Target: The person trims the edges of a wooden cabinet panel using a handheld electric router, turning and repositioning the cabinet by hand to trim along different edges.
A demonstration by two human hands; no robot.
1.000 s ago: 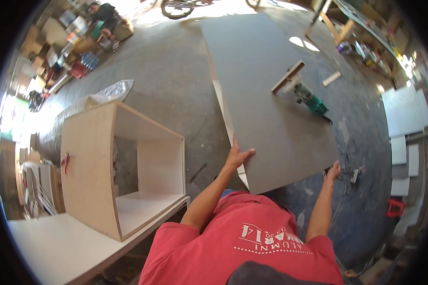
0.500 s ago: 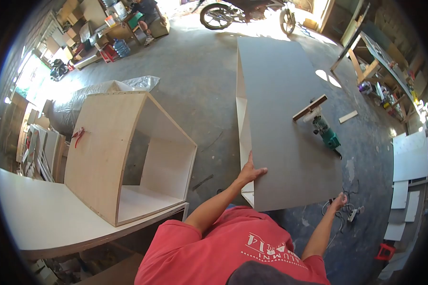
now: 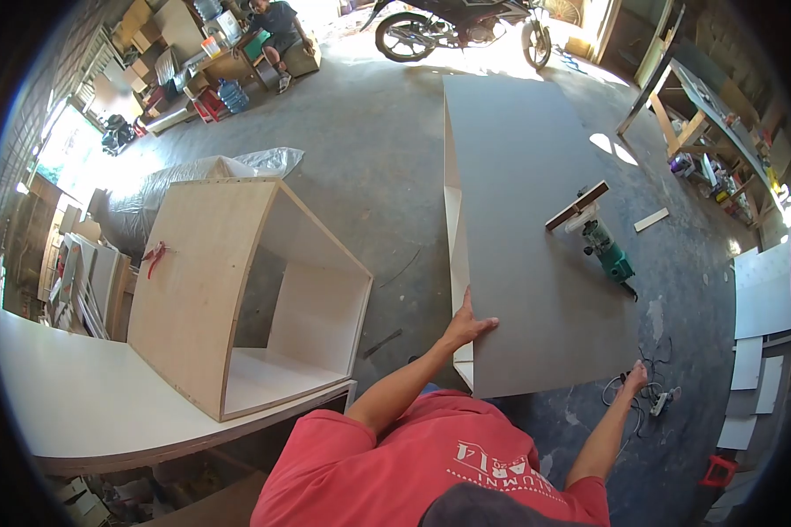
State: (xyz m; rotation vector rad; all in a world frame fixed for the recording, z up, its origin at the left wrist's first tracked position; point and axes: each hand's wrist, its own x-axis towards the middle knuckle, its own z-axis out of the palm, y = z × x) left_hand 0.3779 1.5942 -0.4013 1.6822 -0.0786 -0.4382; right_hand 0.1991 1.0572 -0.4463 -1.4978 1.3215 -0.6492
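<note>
A long grey panel (image 3: 536, 263) stretches away in front of me, with a white inner edge showing on its left. My left hand (image 3: 471, 328) rests on the panel's near left edge, thumb and fingers spread apart. Near the panel's right corner is my right hand (image 3: 634, 378), its fingers closed round a small dark thing that I cannot make out, perhaps part of a cord. A green power tool (image 3: 608, 250) with a wooden strip (image 3: 576, 205) at its base lies on the panel's right side.
An open wooden box (image 3: 198, 290) with red pliers (image 3: 156, 259) on it stands on a white table (image 3: 70, 386) at left. A power strip (image 3: 662, 402) and cables lie on the floor at right. Farther off are a seated person (image 3: 277, 35), a motorcycle (image 3: 466, 26) and a workbench (image 3: 721, 110).
The view has tilted up, bringing more of the motorcycle into sight. My right hand now shows slightly apart from the panel's corner. My left hand stays on the panel's edge.
</note>
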